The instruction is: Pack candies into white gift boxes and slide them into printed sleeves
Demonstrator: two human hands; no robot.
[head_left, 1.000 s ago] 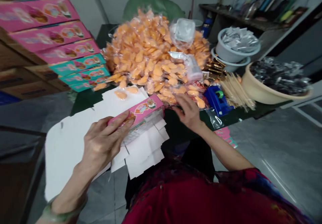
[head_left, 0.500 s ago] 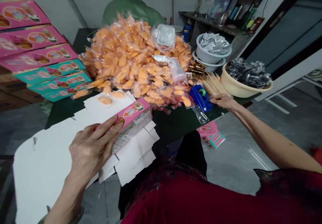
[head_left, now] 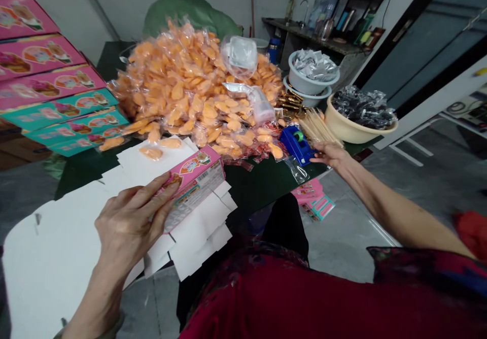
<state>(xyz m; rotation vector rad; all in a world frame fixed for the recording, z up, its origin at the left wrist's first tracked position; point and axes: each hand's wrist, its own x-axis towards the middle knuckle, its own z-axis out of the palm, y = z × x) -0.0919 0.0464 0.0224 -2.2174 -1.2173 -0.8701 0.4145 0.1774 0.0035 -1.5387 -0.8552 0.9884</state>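
- Left hand (head_left: 127,225): fingers curled over a pink carton (head_left: 192,184), grasping it above the stack of flat white carton blanks (head_left: 76,237) at the table's near edge.
- Right hand (head_left: 330,155): reaching to the table's right edge, fingers loosely bent, touching the blue tape dispenser (head_left: 297,143) just beside the bundle of wooden sticks (head_left: 317,128).
- Heap of orange wrapped sweets (head_left: 190,88): table centre, behind the carton.
- Beige bowl (head_left: 352,128) of dark packets: far right corner.
- Stacked pink and teal boxes (head_left: 57,100): far left.

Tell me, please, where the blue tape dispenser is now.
In the head view the blue tape dispenser sits right of centre on the dark table, between the orange snack pile and the wooden sticks, by the right hand.
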